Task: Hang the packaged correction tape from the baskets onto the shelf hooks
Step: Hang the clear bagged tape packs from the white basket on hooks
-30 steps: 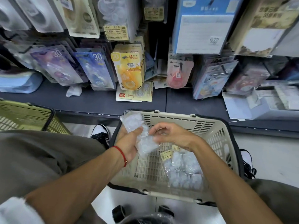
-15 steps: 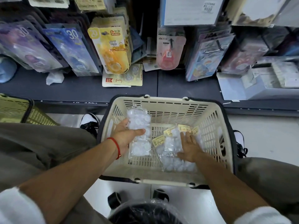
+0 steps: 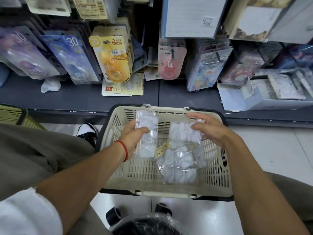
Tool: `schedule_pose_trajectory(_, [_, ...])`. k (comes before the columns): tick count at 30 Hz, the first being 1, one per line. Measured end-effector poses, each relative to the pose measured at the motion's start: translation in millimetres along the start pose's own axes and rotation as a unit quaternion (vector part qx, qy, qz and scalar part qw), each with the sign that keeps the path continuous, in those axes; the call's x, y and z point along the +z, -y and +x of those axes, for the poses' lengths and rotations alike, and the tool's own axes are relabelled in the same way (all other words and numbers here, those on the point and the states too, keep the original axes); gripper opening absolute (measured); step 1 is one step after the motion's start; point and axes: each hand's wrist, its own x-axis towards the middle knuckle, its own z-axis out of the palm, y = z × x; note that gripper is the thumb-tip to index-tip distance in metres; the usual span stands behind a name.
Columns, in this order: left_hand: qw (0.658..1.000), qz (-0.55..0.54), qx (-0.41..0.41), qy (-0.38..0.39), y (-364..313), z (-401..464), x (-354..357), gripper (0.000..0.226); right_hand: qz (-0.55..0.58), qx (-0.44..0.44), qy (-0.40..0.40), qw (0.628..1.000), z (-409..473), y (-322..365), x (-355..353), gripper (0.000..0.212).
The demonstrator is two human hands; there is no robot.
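Observation:
A cream plastic basket [image 3: 218, 180] stands on the floor in front of me. My left hand [image 3: 133, 134] grips a long clear pack of white correction tape [image 3: 148, 133] upright over the basket's left side. My right hand [image 3: 209, 128] holds a second clear pack [image 3: 182, 131] above the basket's far right part. More clear packs with yellow labels [image 3: 179, 164] lie on the basket floor. Ahead, carded correction tapes hang on shelf hooks: a yellow one [image 3: 112, 55], a pink one [image 3: 170, 61] and blue ones [image 3: 74, 55].
A dark shelf ledge [image 3: 81, 99] runs behind the basket, with a loose yellow card [image 3: 122, 88] and white boxes [image 3: 264, 97] on it. A green basket [image 3: 11, 114] sits at far left. My knees flank the basket; a black wrapped stool [image 3: 144, 224] is below.
My right hand went down into the basket, took a pack from the pile and lifted it. My left hand kept its pack and raised it a little.

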Motion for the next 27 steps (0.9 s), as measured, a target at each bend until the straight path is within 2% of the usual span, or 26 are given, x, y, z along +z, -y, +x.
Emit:
schedule_pose_trajectory(2, [0.999,0.013,0.037,0.018,-9.2,0.3,-2.7,0.041,-0.016,-0.040,0.016,0.999,-2.7,10.5,0.6,0.029])
schedule_pose_trajectory(5, [0.997,0.006,0.064,0.051,-17.2,0.4,-7.7,0.045,0.010,-0.065,0.046,0.997,-4.0,25.9,10.3,0.017])
schedule_pose_trajectory(7, [0.994,0.002,0.078,0.074,-18.1,1.0,-10.6,0.048,0.092,-0.082,0.081,0.989,-4.7,36.6,20.4,0.020])
schedule_pose_trajectory(9, [0.991,0.003,0.091,0.097,-17.4,1.7,-13.7,0.044,0.228,-0.077,0.142,0.960,-7.9,42.9,28.0,0.022])
schedule_pose_trajectory(11, [0.989,-0.014,0.091,0.116,-16.4,3.6,-16.7,0.043,0.295,-0.081,0.174,0.936,-7.5,42.3,34.6,0.012])
schedule_pose_trajectory(12, [0.988,-0.031,0.083,0.125,-15.8,5.1,-17.7,0.044,0.290,-0.089,0.155,0.940,-5.2,40.9,39.3,0.007])
schedule_pose_trajectory(15, [0.983,-0.077,0.055,0.157,-12.4,9.9,-15.1,0.045,0.272,-0.074,0.035,0.959,5.7,35.8,63.1,0.015])
schedule_pose_trajectory(18, [0.984,-0.051,0.026,0.169,-6.0,9.2,-8.1,0.059,0.241,-0.027,-0.074,0.967,15.2,24.4,91.8,0.022])
schedule_pose_trajectory(21, [0.992,0.008,0.020,0.126,5.6,12.6,-3.9,0.060,0.143,0.018,-0.117,0.983,23.7,9.7,109.6,0.036])
schedule_pose_trajectory(23, [0.995,0.016,0.011,0.100,13.5,17.4,-3.8,0.052,-0.004,0.025,-0.159,0.987,29.0,-5.6,105.3,0.052])
schedule_pose_trajectory(24, [0.996,0.017,0.008,0.089,16.4,19.4,-4.5,0.049,-0.107,0.029,-0.196,0.974,29.2,-17.5,97.7,0.051])
schedule_pose_trajectory(25, [0.996,0.017,0.007,0.082,18.3,21.1,-5.7,0.047,-0.230,0.040,-0.222,0.947,27.9,-32.7,87.4,0.042])
schedule_pose_trajectory(26, [0.997,0.016,0.006,0.081,20.1,22.1,-7.0,0.046,-0.358,0.059,-0.219,0.906,25.5,-49.9,76.9,0.031])
schedule_pose_trajectory(27, [0.997,0.016,0.003,0.082,21.1,22.5,-8.6,0.046,-0.470,0.079,-0.194,0.857,21.9,-68.3,69.3,0.029])
